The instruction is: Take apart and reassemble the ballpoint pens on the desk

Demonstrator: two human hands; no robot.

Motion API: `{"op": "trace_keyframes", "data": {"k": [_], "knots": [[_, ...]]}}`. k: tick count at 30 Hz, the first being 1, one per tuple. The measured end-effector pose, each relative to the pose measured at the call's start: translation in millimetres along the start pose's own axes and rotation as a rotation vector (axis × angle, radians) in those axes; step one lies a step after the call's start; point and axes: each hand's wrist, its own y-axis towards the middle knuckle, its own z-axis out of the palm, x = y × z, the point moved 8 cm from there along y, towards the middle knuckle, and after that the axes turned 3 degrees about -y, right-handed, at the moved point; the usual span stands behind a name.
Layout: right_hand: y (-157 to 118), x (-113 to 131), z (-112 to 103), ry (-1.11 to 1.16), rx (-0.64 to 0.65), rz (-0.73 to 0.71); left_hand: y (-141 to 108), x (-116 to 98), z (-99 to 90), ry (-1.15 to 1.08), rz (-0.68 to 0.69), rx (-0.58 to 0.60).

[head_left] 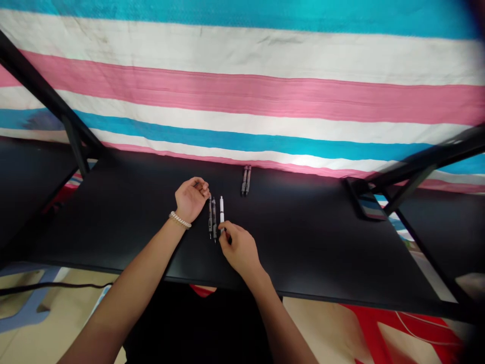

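My right hand (pixel 239 247) pinches the lower end of a white pen (pixel 222 208) between thumb and fingers; that end is partly hidden. The pen points away from me over the black table. To its left lie two dark pens with grey grips, a left one (pixel 210 217) and a right one (pixel 214 220), side by side with their tips toward me. My left hand (pixel 192 198), with a beaded bracelet at the wrist, rests on its side by the far ends of these pens. Its fingers are loosely curled, and nothing shows in them.
Farther back on the black table (pixel 303 237) lie two more dark pens (pixel 246 180), close together. A phone (pixel 366 198) lies at the right, near a black metal frame bar (pixel 428 156). A striped sheet (pixel 242 96) hangs behind the table. A red stool (pixel 373 333) stands below right.
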Motion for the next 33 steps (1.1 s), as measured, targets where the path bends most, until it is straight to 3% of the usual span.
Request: {"op": "trace_keyframes", "data": {"k": [8,12,14,17,19,22,27,33], "knots": [[-2.5,-5.3,-3.6,-0.059,0.024,-0.03,-0.9,0.7,1.6,0.013,0.008,0.015],[1.0,-15.9,-8.6,-0.01,-0.039,-0.006,1.1,0.3,-0.8,0.017,0.024,0.008],[3.4,-22.2,-15.2,0.139,-0.092,0.032,2.3,-1.8,-2.2,0.082,0.077,-0.003],[8.9,-27.2,-21.6,0.545,-0.106,0.091,3.1,-5.3,-1.8,0.208,0.178,-0.008],[15.6,-24.3,-22.2,0.782,-0.067,0.1,3.5,-2.7,-1.1,0.25,0.176,0.01],[29.8,-18.0,-21.7,0.923,-0.028,0.086,3.5,3.0,-2.4,0.283,0.108,0.03],[58.7,-16.7,-17.4,0.958,-0.064,0.049,0.9,1.4,1.5,0.196,0.062,0.043],[90.9,-25.4,-21.0,0.74,-0.192,-0.019,9.3,-6.4,14.4,0.273,0.087,0.115]]}}
